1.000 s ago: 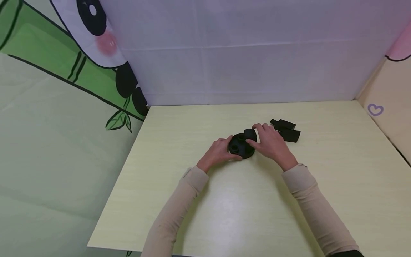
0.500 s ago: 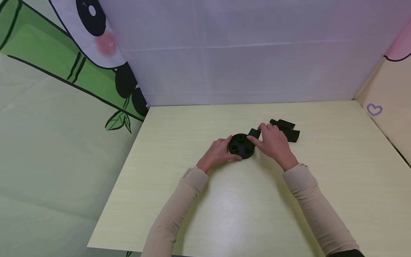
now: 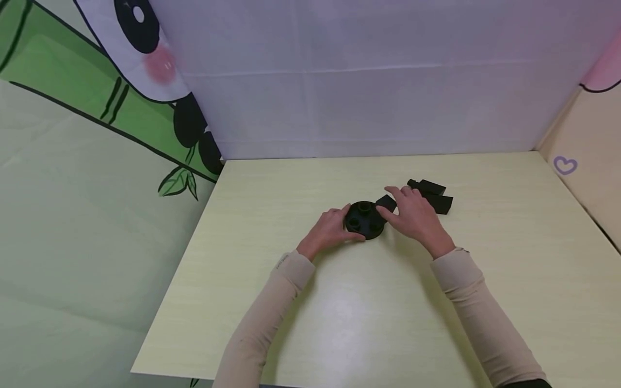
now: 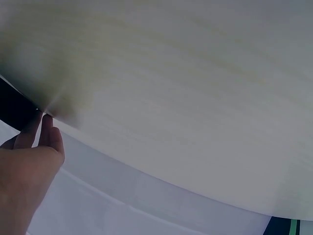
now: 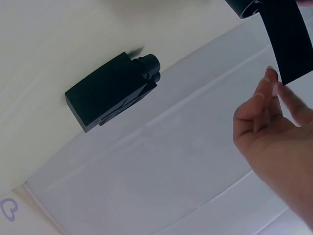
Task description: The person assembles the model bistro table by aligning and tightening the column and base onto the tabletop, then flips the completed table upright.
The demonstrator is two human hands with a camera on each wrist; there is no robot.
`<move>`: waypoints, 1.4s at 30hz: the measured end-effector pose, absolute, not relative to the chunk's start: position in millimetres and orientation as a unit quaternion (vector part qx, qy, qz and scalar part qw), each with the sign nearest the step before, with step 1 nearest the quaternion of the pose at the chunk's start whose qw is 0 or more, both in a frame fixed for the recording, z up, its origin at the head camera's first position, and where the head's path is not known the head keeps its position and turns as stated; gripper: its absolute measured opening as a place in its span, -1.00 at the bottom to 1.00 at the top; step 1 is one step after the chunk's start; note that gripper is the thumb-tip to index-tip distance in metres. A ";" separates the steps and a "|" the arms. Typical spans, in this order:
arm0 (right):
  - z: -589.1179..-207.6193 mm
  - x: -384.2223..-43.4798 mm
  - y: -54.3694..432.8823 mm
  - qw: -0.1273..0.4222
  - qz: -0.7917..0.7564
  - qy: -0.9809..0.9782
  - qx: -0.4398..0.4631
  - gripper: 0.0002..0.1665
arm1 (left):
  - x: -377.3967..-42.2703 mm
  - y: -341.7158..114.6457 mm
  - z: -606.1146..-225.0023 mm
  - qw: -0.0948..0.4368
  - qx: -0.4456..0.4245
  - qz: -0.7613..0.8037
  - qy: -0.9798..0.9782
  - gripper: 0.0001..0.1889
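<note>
A round black disc [image 3: 365, 225] with raised round sockets on its face sits mid-table. Along its left side my left hand [image 3: 330, 229] grips the edge, thumb at the near side and fingers at the far side. At the disc's right edge stands a black rectangular block [image 3: 386, 202], turned at an angle, its lower end hidden. My right hand [image 3: 412, 215] has its thumb and fingers around this block. In the right wrist view the block [image 5: 288, 39] reaches down to the fingertips. The left wrist view catches only a dark part of the disc [image 4: 14, 105].
Two more black blocks [image 3: 437, 204] lie side by side just beyond my right hand; their round knob ends [image 5: 149, 63] show in the right wrist view. The pale wooden table [image 3: 339, 323] meets a lilac cloth backdrop [image 3: 364, 108] at its far edge.
The black block has shifted right from over the disc's top right to its edge and turned. My right hand moved slightly right with it; the left hand and disc stayed put.
</note>
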State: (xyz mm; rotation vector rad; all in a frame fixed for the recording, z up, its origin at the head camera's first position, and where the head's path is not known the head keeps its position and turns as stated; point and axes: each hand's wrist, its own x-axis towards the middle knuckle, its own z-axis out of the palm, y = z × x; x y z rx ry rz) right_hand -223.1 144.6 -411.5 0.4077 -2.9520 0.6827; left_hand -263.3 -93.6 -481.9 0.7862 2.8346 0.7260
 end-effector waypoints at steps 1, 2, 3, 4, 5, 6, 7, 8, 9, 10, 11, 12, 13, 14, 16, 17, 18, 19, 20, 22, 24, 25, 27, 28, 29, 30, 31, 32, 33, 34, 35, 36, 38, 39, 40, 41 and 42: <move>-411.5 -222.9 145.0 0.039 0.224 -0.964 0.140 -0.34 | -263.4 -93.9 -481.6 0.056 0.259 0.241 0.934 -0.04; -411.7 -222.5 145.5 0.039 0.223 -0.963 0.144 -0.35 | -263.6 -94.0 -481.2 0.055 0.260 0.243 0.933 -0.06; -411.9 -221.9 145.9 0.040 0.222 -0.963 0.145 -0.36 | -263.7 -94.1 -481.0 0.055 0.261 0.243 0.933 -0.07; -412.5 -221.5 146.3 0.044 0.221 -0.964 0.143 -0.36 | -263.7 -94.2 -480.4 0.055 0.261 0.244 0.932 -0.07; -413.0 -221.0 146.8 0.049 0.220 -0.964 0.139 -0.36 | -263.8 -94.2 -480.1 0.055 0.261 0.243 0.933 -0.08; -413.1 -220.3 147.1 0.053 0.219 -0.965 0.135 -0.33 | -263.8 -94.1 -479.4 0.056 0.261 0.243 0.933 -0.08; -413.0 -219.8 147.5 0.057 0.218 -0.965 0.131 -0.30 | -264.0 -94.0 -479.0 0.058 0.261 0.241 0.933 -0.08; -412.8 -219.2 148.0 0.058 0.218 -0.966 0.129 -0.27 | -264.0 -93.9 -478.8 0.059 0.260 0.240 0.934 -0.07; -412.6 -218.5 148.6 0.057 0.219 -0.966 0.128 -0.25 | -264.2 -93.9 -478.8 0.060 0.259 0.237 0.934 -0.06; -412.2 -217.9 149.2 0.056 0.217 -0.966 0.129 -0.24 | -264.3 -93.8 -478.4 0.061 0.259 0.237 0.934 -0.06; -411.7 -217.2 149.8 0.053 0.215 -0.966 0.130 -0.24 | -264.6 -93.7 -478.6 0.061 0.259 0.236 0.935 -0.05; -411.5 -216.6 150.4 0.048 0.212 -0.967 0.133 -0.24 | -264.7 -93.6 -478.7 0.062 0.259 0.235 0.935 -0.05; -411.5 -216.3 151.1 0.044 0.211 -0.967 0.135 -0.25 | -264.7 -93.5 -478.8 0.062 0.260 0.234 0.935 -0.04; -411.7 -216.1 151.6 0.041 0.209 -0.967 0.137 -0.26 | -264.6 -93.3 -478.9 0.061 0.260 0.234 0.935 -0.03; -412.2 -215.8 152.3 0.039 0.205 -0.968 0.139 -0.28 | -264.5 -93.0 -479.2 0.059 0.261 0.233 0.935 -0.03; -412.6 -215.7 152.4 0.040 0.205 -0.968 0.139 -0.28 | -264.4 -92.9 -479.2 0.059 0.260 0.233 0.935 -0.02; -413.0 -215.5 152.6 0.041 0.206 -0.968 0.140 -0.27 | -264.3 -92.7 -479.2 0.059 0.260 0.232 0.935 -0.02; -413.6 -215.4 152.9 0.043 0.207 -0.967 0.140 -0.27 | -264.2 -92.5 -479.0 0.060 0.259 0.233 0.935 -0.02; -414.4 -215.3 153.3 0.045 0.207 -0.967 0.140 -0.26 | -264.2 -92.3 -479.1 0.060 0.259 0.233 0.936 -0.02; -415.8 -214.5 153.9 0.049 0.209 -0.966 0.140 -0.25 | -264.1 -92.0 -479.1 0.063 0.259 0.233 0.935 -0.02; -417.7 -214.0 154.6 0.055 0.210 -0.966 0.142 -0.27 | -263.8 -91.8 -479.3 0.065 0.258 0.233 0.935 -0.01; -418.7 -213.6 154.8 0.059 0.209 -0.966 0.143 -0.28 | -263.6 -92.0 -479.2 0.066 0.258 0.234 0.935 0.00; -420.2 -212.9 154.7 0.069 0.208 -0.965 0.146 -0.30 | -262.9 -92.3 -479.1 0.066 0.256 0.236 0.935 0.01; -420.8 -212.5 154.6 0.074 0.206 -0.965 0.148 -0.30 | -262.5 -92.6 -479.1 0.067 0.254 0.238 0.935 0.02; -421.6 -212.3 154.7 0.080 0.205 -0.964 0.150 -0.31 | -262.1 -92.8 -479.2 0.068 0.252 0.240 0.935 0.02; -422.1 -211.9 154.7 0.085 0.205 -0.963 0.151 -0.31 | -261.8 -93.1 -479.3 0.069 0.250 0.244 0.935 0.03; -422.3 -211.6 154.6 0.088 0.204 -0.963 0.151 -0.31 | -261.6 -93.2 -479.7 0.070 0.249 0.247 0.934 0.03; -422.5 -211.3 154.6 0.091 0.205 -0.963 0.152 -0.31 | -261.4 -93.5 -480.0 0.071 0.247 0.250 0.934 0.03; -422.7 -210.7 154.7 0.093 0.206 -0.962 0.154 -0.31 | -261.3 -93.7 -480.5 0.072 0.246 0.252 0.933 0.04; -422.9 -210.1 154.6 0.095 0.207 -0.961 0.154 -0.33 | -261.4 -94.0 -480.9 0.073 0.247 0.255 0.932 0.04; -423.2 -209.7 154.5 0.097 0.208 -0.961 0.154 -0.34 | -261.4 -94.4 -481.3 0.074 0.248 0.258 0.931 0.04; -423.3 -209.3 154.2 0.099 0.208 -0.961 0.155 -0.35 | -261.5 -94.7 -481.8 0.074 0.248 0.260 0.930 0.04; -423.7 -208.7 153.7 0.103 0.206 -0.961 0.155 -0.36 | -261.5 -95.3 -482.3 0.074 0.249 0.263 0.929 0.05; -424.0 -208.5 153.5 0.106 0.204 -0.961 0.154 -0.37 | -261.5 -95.4 -482.6 0.074 0.249 0.264 0.929 0.05; -424.0 -208.4 153.1 0.108 0.202 -0.961 0.152 -0.36 | -261.5 -95.5 -482.7 0.075 0.249 0.266 0.928 0.05; -424.3 -208.5 153.0 0.110 0.201 -0.961 0.152 -0.36 | -261.4 -95.3 -482.7 0.076 0.249 0.267 0.928 0.05; -424.6 -208.5 153.0 0.111 0.200 -0.962 0.151 -0.36 | -261.5 -95.2 -482.9 0.077 0.248 0.267 0.928 0.05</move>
